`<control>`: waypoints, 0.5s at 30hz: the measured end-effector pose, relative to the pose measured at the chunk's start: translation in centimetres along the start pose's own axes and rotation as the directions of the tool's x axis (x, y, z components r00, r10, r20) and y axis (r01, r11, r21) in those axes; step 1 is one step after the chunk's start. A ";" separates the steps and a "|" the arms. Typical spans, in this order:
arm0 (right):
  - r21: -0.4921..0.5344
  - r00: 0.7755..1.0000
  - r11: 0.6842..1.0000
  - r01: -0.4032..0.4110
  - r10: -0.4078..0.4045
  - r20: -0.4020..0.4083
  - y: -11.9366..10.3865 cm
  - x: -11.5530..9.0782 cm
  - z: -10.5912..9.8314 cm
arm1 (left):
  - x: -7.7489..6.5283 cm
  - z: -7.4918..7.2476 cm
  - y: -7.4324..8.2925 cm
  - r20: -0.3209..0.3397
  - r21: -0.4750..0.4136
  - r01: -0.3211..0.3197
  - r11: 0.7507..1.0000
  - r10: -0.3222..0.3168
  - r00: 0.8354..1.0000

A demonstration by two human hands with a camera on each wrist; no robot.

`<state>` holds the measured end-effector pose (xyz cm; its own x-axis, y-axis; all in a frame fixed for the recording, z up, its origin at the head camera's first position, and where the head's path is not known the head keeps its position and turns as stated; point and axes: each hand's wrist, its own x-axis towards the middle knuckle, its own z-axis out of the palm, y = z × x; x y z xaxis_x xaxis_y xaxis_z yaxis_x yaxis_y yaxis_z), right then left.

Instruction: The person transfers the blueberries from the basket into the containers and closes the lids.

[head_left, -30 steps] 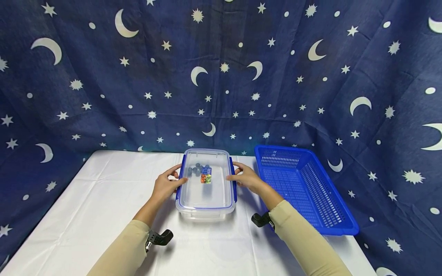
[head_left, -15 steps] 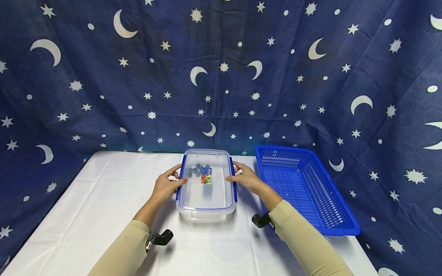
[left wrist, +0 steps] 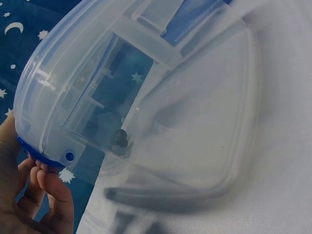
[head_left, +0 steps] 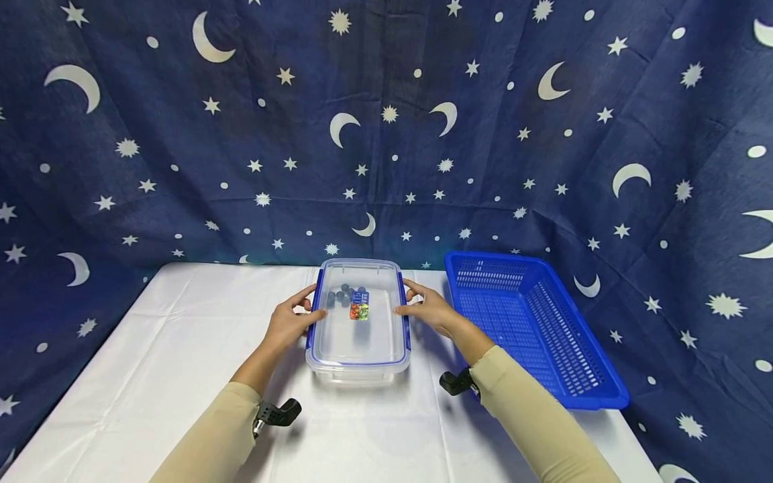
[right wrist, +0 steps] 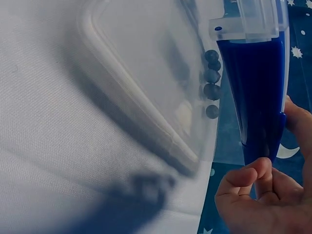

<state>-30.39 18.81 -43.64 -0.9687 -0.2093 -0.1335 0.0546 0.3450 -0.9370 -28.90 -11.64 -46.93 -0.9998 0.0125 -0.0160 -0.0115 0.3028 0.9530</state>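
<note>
A clear plastic food container (head_left: 362, 345) with a lid and blue side latches stands on the table. Several small dark round balls (head_left: 342, 295) lie inside near its far left; their kind is hard to tell through the plastic. My left hand (head_left: 288, 325) grips the container's left side, thumb over the lid edge. On the opposite side, my right hand (head_left: 433, 313) holds it the same way. In the right wrist view, curled fingers (right wrist: 239, 183) touch the lower end of a blue latch (right wrist: 256, 92). The left wrist view shows fingertips at the other latch (left wrist: 41, 156).
A blue perforated plastic basket (head_left: 492, 329) stands to the right, near the right forearm. The table has a white cloth (head_left: 181, 335). Behind it hangs a dark blue curtain (head_left: 290, 221) with moons and stars. Each wrist carries a small black camera mount (head_left: 280, 412).
Both hands keep their hold, and the container stays in place on the table. Only a slight shift of the head view shows.
</note>
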 end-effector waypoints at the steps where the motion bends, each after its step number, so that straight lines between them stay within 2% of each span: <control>1: 0.001 1.000 1.000 -0.003 0.003 0.000 0.0 0.0 0.0 | 0.0 0.0 0.0 0.000 -0.005 0.006 1.000 -0.006 1.000; 8: 0.026 1.000 0.999 -0.019 0.018 0.014 0.2 0.1 0.1 | -0.1 -0.2 0.0 0.024 -0.055 0.012 0.998 -0.011 1.000; 15: 0.041 1.000 0.999 -0.018 0.017 0.018 0.0 0.1 0.0 | -0.1 -0.2 0.2 0.030 -0.055 0.006 0.998 -0.004 1.000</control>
<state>-30.51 18.76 -43.66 -0.9630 -0.2203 -0.1551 0.0815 0.3104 -0.9471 -28.77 -11.82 -46.70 -0.9988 0.0393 -0.0290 -0.0183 0.2501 0.9681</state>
